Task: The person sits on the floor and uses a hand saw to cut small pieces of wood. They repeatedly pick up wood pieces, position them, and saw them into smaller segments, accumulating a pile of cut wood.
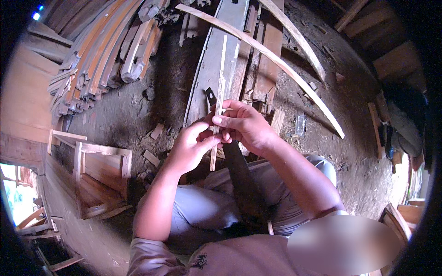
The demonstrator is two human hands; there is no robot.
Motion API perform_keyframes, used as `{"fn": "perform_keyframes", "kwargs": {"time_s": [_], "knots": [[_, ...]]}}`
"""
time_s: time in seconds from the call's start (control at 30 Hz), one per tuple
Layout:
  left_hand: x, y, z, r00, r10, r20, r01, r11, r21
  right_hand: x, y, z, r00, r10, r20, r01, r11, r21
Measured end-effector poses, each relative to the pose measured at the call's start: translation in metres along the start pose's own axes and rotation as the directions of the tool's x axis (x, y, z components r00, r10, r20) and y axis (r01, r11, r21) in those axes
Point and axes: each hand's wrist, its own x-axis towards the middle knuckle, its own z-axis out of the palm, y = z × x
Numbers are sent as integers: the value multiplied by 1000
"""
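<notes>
A thin, pale wooden strip [222, 87] stands nearly lengthwise before me, held between both hands. My left hand [189, 145] pinches its lower part, thumb and fingers closed around it. Just above, my right hand [244, 124] grips the same strip between thumb and fingers. Beneath the hands, a dark handsaw [244, 179] rests across my lap; its toothed blade runs from my legs up behind my fingers. The blade's tip with a round hole [211, 95] shows beyond my hands, over a grey plank [216, 60]. The saw's handle is hard to make out in shadow.
Long, thin wood strips [294, 76] lie across the planks ahead. Stacked boards [103, 46] fill the far left. A small wooden frame [103, 149] stands at left. Brown boards [268, 55] lie beside the grey plank, and offcuts [151, 158] are scattered on the dirt floor.
</notes>
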Motion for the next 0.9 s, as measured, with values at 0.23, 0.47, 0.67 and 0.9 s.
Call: {"fn": "perform_keyframes", "kwargs": {"time_s": [0.23, 0.47, 0.67, 0.9], "knots": [[-1, -5, -3, 997, 73, 15, -74, 992, 104, -2, -1, -1, 999, -3, 46, 1, 999, 54], [-3, 0, 0, 1000, 2, 28, -5, 996, 84, -7, -19, -4, 997, -75, -26, 62, 942, -330], [-3, 4, -5, 974, -39, 225, 50, 998, -46, -9, -34, -18, 993, -87, 82, 84, 996, 37], [-11, 12, -4, 915, -17, 403, 201, 885, -420, -12, -29, -14, 987, -139, 86, 129, 985, 112]]}}
